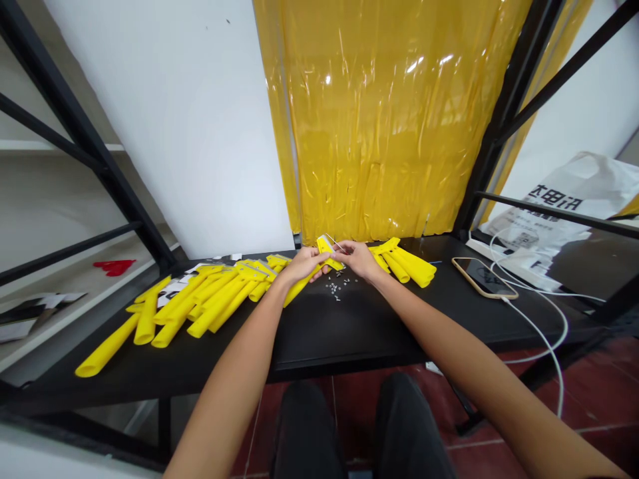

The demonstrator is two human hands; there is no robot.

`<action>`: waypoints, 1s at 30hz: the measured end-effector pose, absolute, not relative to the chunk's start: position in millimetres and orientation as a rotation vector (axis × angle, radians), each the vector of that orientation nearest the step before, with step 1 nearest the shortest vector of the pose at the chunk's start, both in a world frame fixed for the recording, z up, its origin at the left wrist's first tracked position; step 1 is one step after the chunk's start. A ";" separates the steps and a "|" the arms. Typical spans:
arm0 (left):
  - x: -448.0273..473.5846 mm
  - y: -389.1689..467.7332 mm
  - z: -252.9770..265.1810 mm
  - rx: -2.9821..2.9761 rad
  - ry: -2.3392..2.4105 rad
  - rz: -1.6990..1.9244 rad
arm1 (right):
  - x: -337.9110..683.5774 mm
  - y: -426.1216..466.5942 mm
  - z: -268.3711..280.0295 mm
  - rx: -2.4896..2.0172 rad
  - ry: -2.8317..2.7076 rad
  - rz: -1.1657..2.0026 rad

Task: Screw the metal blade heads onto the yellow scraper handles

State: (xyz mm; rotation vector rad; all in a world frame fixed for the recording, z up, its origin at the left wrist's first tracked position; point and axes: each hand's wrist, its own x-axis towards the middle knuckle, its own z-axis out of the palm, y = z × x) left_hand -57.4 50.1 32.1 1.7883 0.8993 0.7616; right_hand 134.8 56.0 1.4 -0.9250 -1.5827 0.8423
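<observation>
Reaching forward over the black surface (349,332), with both forearms (239,359) slanting inward. Holding a yellow scraper (327,249) over the middle of the surface, handle slanting down to the near left, with the fingers of the left hand (302,263) clamped on it. Bending the right hand (360,257) in beside it, fingers pinched on a thin metal rod (333,241), near loose screws (334,289).

Dark charcoal, matte cloth trousers (306,432), smooth and rounded at the front, show at six o'clock. The slender left forearm (242,356) toward seven o'clock and slender right forearm (462,359) toward four o'clock are bare, each tapering smoothly to the wrist.
</observation>
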 end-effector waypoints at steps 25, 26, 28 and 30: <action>-58.7 52.1 28.8 1.767 0.902 0.640 | 155.3 59.2 7.2 -0.979 -1.719 0.929; -59.7 54.4 27.5 1.774 0.926 0.645 | 162.5 60.1 8.5 -1.007 -1.783 0.901; -61.9 59.1 25.0 1.790 0.983 0.660 | 176.8 60.7 10.6 -1.068 -1.966 0.869; -64.0 63.0 23.1 1.802 1.021 0.673 | 187.6 60.4 11.4 -1.121 -2.135 0.883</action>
